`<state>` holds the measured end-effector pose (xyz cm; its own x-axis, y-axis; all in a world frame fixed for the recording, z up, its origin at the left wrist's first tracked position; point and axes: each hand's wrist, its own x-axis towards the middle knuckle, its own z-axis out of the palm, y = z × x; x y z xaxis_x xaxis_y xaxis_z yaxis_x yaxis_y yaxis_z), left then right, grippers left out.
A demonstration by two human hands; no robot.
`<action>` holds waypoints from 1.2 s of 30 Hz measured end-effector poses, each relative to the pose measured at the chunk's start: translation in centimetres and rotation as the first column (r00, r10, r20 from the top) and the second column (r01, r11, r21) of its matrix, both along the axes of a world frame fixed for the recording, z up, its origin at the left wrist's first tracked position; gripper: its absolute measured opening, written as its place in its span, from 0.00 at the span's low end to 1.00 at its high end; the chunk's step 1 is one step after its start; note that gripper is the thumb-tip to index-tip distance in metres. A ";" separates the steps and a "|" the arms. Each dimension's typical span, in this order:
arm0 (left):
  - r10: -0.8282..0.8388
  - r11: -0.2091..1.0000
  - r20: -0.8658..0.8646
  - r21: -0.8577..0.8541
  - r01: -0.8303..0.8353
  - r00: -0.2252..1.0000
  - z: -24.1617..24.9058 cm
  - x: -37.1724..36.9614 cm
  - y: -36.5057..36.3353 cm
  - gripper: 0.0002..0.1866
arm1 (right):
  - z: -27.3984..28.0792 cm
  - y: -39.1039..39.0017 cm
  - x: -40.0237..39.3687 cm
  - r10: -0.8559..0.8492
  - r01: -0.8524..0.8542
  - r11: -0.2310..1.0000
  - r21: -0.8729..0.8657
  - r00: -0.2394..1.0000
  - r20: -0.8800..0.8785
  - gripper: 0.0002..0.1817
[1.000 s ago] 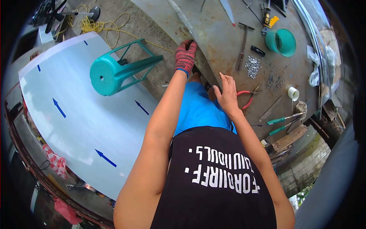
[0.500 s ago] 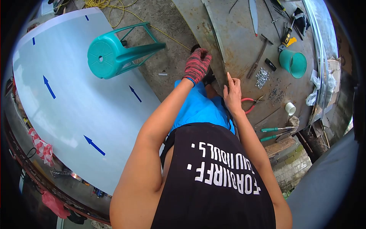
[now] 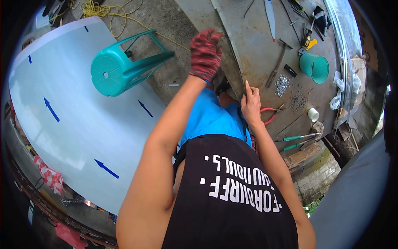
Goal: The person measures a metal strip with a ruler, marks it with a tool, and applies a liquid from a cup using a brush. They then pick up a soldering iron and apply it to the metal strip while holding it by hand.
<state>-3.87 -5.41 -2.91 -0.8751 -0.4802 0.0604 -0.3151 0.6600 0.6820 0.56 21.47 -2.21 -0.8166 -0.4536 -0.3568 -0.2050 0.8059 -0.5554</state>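
My left hand, in a red and black knitted glove, is raised just left of a long, narrow metal strip. Its fingers are loosely bent and a little apart, with nothing visible in them. My bare right hand is at the near end of the strip, its index finger stretched along the edge and its other fingers curled round. The strip lies along the left side of a rust-stained metal sheet. Beside my right wrist lie red-handled pliers.
On the sheet are a hammer, a green bucket, piles of small fasteners, a white cup and green-handled tools. At left, a green stool lies tipped over by a large pale panel with blue arrows.
My left hand has moved forward and slightly left, away from the strip, and its fingers have loosened. My right hand has stayed at the strip's near end. The view has shifted slightly.
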 end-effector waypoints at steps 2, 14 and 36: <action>-0.311 0.870 -0.099 -0.431 0.241 0.945 -0.1 -2.3 -2.5 0.24 | 0.3 -0.5 -0.2 -0.014 0.012 0.999 -0.035 0.999 -0.041 0.33; -0.767 0.385 0.389 -0.358 0.851 0.511 -3.3 -8.7 -4.4 0.12 | -0.6 -5.5 -3.3 -0.040 0.008 0.987 -0.158 0.978 -0.203 0.30; -0.942 0.193 0.126 -0.554 0.810 0.310 -4.7 -10.9 -6.1 0.06 | -2.9 -10.4 -5.1 -0.266 0.248 0.962 -0.112 0.943 -0.199 0.20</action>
<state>-14.74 -11.53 -7.64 -0.6307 0.7484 0.2055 0.7760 0.6110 0.1564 -4.52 11.04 -5.09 -0.9615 -0.2395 -0.1344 -0.1164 0.7986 -0.5905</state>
